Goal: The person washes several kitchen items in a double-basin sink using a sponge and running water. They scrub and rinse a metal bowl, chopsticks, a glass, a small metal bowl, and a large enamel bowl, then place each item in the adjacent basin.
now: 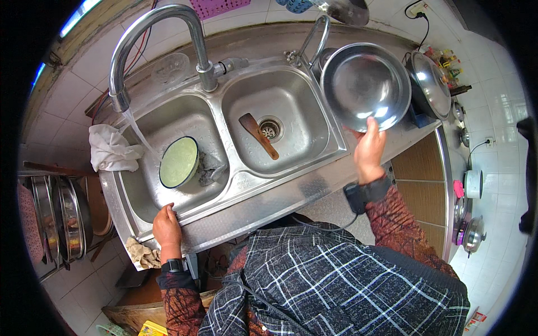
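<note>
My right hand [372, 147] grips the rim of a round stainless steel dish [365, 84] over the counter to the right of the sink. My left hand [167, 224] is at the front edge of the left sink basin [189, 111]; its fingers are partly hidden and no held thing shows. Water runs from the curved chrome faucet [157, 12] into a pale green bowl [178, 164] with a dark blue rim, tilted in that basin. Beside the bowl lies a wet grey scrubber or cloth [212, 168]. A wooden spatula [258, 136] rests by the drain in the right basin [286, 92].
A white cloth [113, 147] hangs over the left rim, and a tan rag [143, 254] lies at the front left corner. A clear glass bowl [170, 69] stands behind the faucet. To the right is a lidded pot or wok [431, 84]. Lids [69, 218] stand in a rack at left.
</note>
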Motion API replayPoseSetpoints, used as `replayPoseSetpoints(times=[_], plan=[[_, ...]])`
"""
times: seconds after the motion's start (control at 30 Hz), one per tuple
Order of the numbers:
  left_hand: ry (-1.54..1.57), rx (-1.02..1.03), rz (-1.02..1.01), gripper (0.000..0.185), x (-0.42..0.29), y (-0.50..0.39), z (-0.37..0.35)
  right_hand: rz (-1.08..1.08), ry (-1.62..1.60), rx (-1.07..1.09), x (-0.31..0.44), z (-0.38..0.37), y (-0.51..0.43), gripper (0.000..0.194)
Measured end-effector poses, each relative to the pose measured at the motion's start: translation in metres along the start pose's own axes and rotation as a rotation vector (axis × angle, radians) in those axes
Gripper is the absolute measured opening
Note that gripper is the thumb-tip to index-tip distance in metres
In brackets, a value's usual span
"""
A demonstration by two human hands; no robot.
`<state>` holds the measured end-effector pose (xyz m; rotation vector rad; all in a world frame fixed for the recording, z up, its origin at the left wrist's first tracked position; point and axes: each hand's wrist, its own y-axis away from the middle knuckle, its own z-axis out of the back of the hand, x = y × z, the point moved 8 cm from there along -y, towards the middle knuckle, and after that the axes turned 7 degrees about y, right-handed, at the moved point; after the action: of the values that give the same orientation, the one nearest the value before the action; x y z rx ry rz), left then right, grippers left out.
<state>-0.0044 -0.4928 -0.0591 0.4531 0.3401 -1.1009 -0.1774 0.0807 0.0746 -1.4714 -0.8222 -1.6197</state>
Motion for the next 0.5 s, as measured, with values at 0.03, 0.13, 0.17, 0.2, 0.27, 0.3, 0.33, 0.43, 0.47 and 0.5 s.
replayPoseSetpoints(times=[0.03, 0.13, 0.17, 0.2, 0.27, 0.3, 0.33, 0.43, 0.47, 0.5], plan=[[-0.022, -0.005, -0.006, 0.032, 0.003, -0.003, -0.001, 0.036, -0.165, 0.029, -0.006, -0.008, -0.017, 0.04], [-0.028, 0.008, -0.009, 0.031, 0.006, -0.006, -0.004, -0.224, -0.057, -0.003, -0.035, -0.005, -0.069, 0.046], [-0.023, 0.013, 0.006, 0.031, 0.009, -0.008, -0.007, -0.277, -0.047, 0.011, -0.045, -0.008, -0.083, 0.047], [-0.01, 0.018, 0.044, 0.03, 0.015, -0.009, -0.008, -0.296, -0.014, 0.017, -0.052, -0.01, -0.095, 0.048], [-0.058, -0.03, 0.017, 0.029, 0.019, -0.012, -0.007, -0.343, 0.05, 0.009, -0.073, -0.017, -0.116, 0.051], [-0.054, -0.026, 0.036, 0.029, 0.023, -0.012, -0.009, -0.368, 0.073, 0.005, -0.083, -0.02, -0.124, 0.052], [-0.046, -0.029, 0.06, 0.029, 0.028, -0.011, -0.01, -0.408, 0.091, 0.064, -0.094, -0.024, -0.13, 0.052], [-0.06, -0.029, 0.067, 0.029, 0.033, -0.013, -0.01, -0.442, 0.143, 0.167, -0.119, -0.021, -0.152, 0.049], [-0.035, -0.03, 0.082, 0.029, 0.034, -0.012, -0.01, -0.489, 0.136, 0.169, -0.13, -0.02, -0.16, 0.05], [-0.033, -0.022, 0.096, 0.028, 0.034, -0.013, -0.009, -0.511, 0.138, 0.166, -0.139, -0.018, -0.167, 0.05]])
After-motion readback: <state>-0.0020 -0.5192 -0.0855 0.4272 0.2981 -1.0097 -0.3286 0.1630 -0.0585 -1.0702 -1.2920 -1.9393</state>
